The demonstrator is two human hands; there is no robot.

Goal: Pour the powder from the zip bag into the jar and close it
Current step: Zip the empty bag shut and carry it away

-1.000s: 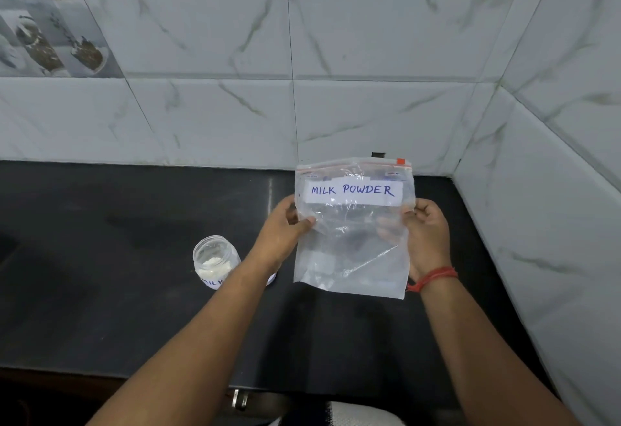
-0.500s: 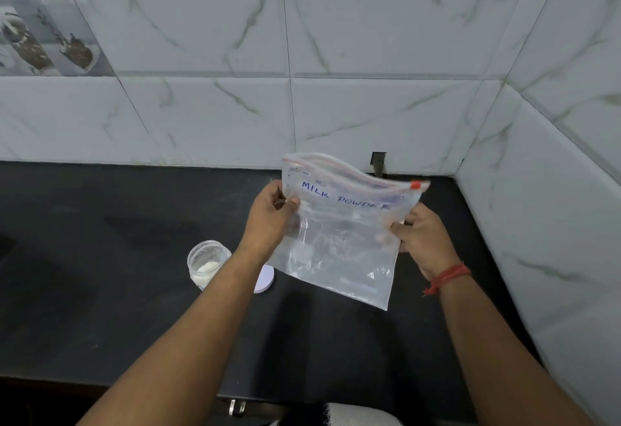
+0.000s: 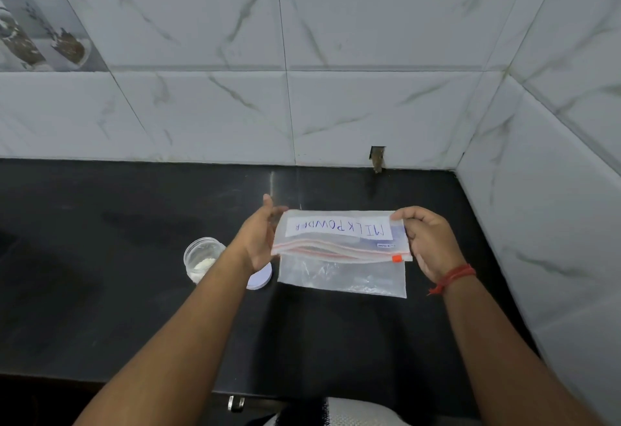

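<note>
The zip bag is held level above the black counter, folded over so that its label reading "MILK POWDER" appears upside down and its zip edge with the orange slider faces the person. The left hand supports the bag's left end with fingers extended and relaxed along the edge, not curled around it. The right hand grips the bag's right end, fingers curled over the top corner. A red thread band sits on the right wrist. The jar stands uncapped on the counter to the left of the left forearm, with white powder visible inside. Its white lid lies flat on the counter, partly hidden beneath the left wrist. White marble-pattern wall tiles enclose the corner.
</note>
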